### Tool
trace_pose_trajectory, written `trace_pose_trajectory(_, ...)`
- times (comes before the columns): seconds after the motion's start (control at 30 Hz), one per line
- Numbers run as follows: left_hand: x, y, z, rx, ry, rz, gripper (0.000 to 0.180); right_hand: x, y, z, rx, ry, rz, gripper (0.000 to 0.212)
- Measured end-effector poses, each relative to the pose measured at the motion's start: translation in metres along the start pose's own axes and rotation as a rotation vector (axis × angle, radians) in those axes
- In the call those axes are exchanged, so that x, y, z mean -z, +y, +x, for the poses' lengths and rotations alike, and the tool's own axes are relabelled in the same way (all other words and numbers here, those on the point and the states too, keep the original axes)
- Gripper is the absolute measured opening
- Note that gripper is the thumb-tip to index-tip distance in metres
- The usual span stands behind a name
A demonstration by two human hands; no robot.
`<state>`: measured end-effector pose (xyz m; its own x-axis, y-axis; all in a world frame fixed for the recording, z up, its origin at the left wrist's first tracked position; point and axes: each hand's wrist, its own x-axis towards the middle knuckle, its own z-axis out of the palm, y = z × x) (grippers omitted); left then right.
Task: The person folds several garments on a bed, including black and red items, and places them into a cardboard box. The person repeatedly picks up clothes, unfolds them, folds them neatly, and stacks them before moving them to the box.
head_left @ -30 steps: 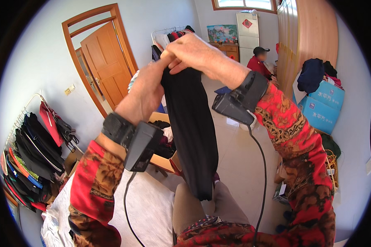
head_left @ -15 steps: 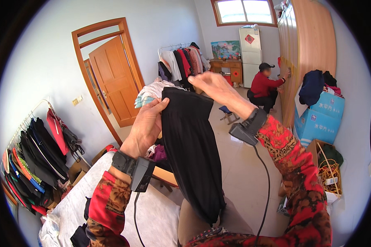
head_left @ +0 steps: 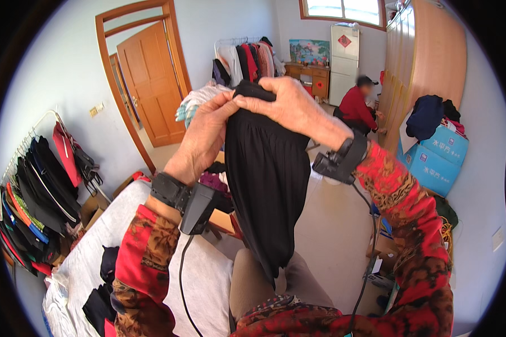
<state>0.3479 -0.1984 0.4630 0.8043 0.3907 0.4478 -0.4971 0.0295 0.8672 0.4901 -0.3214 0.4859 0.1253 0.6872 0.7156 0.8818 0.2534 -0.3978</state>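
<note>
A pair of black pants point(head_left: 267, 180) with a gathered waistband hangs down in front of me, its lower end over my lap. At its left top corner my left hand point(head_left: 205, 126) pinches the waistband between thumb and fingers. My right hand point(head_left: 298, 106) is closed over the top of the waistband, its thumb and fingertips almost touching the left hand's. The cloth is bunched between the two hands, and the folds there are partly hidden by the fingers.
A bed point(head_left: 202, 281) with a white cover and dark clothes point(head_left: 101, 303) lies at left. Clothes racks point(head_left: 45, 185) stand along the wall. Blue boxes point(head_left: 438, 157) are stacked at right. A person point(head_left: 358, 106) in red crouches by the wardrobe point(head_left: 399, 67).
My right hand, apart from the cloth before, has come left and down and taken hold of the waistband. The waistband is now gathered together. The crouching person's arm has dropped lower.
</note>
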Motion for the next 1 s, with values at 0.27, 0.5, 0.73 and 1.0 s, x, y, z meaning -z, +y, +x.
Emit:
trace_pose_trajectory(0.27, 0.026, -0.027, -0.042, 0.199, -0.095, 0.269, 0.055, 0.011, -0.005, 0.034, 0.211, -0.17, -0.087, 0.03)
trace_pose_trajectory(0.5, 0.05, -0.097, -0.083, 0.351, -0.348, 0.395, 0.053, 0.062, -0.046, 0.062, -0.012, -0.062, -0.279, 0.043)
trace_pose_trajectory(0.73, 0.061, -0.207, -0.149, 0.459, -0.328, 0.305, 0.034, 0.097, -0.064, 0.07, 0.062, 0.037, -0.045, 0.028)
trace_pose_trajectory(1.0, 0.051, -0.265, -0.191, 0.289, -0.27, 0.378, 0.03, 0.126, -0.087, 0.065, 0.171, 0.067, 0.173, 0.024)
